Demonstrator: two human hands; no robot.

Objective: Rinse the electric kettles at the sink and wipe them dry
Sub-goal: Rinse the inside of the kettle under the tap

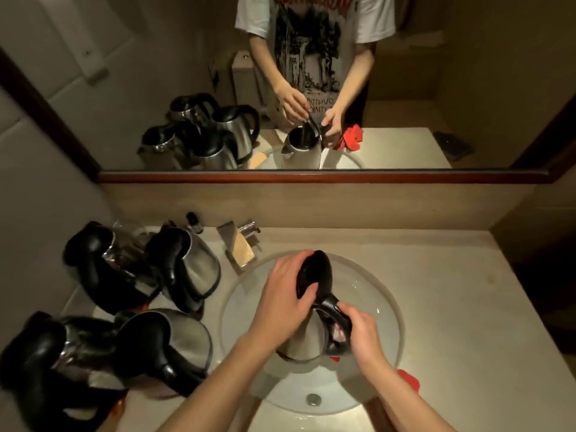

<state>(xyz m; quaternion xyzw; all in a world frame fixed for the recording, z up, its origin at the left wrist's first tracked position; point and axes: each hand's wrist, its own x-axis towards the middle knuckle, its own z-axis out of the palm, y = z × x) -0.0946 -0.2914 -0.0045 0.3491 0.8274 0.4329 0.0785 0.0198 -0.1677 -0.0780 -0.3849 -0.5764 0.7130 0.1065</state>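
While I stand at a beige worktop (436, 291) with a round white sink (374, 294) set into its middle, I hold one steel kettle (307, 341) upright over the basin. My left hand (280, 304) curls over the kettle's raised black lid (313, 272), fingers and thumb wrapped round its edge. My right hand (363, 332) grips the black handle (335, 316) on the kettle's right side, fingers closed round it. A red cloth (408, 380) shows just beside my right forearm, at the sink's near right rim, partly hidden. Four more steel kettles with black lids and handles stand clustered on the left part of the worktop: two toward the back left (103, 263) (187, 269), two toward the near left corner (46, 363) (168, 347), touching or nearly touching each other. A chrome tap (238, 241) sits at the sink's back left rim. The sink's drain (313, 399) lies at the near side of the basin. Above the back edge of the worktop, a wood-framed mirror (311, 176) reflects the kettles, both hands and my printed T-shirt.
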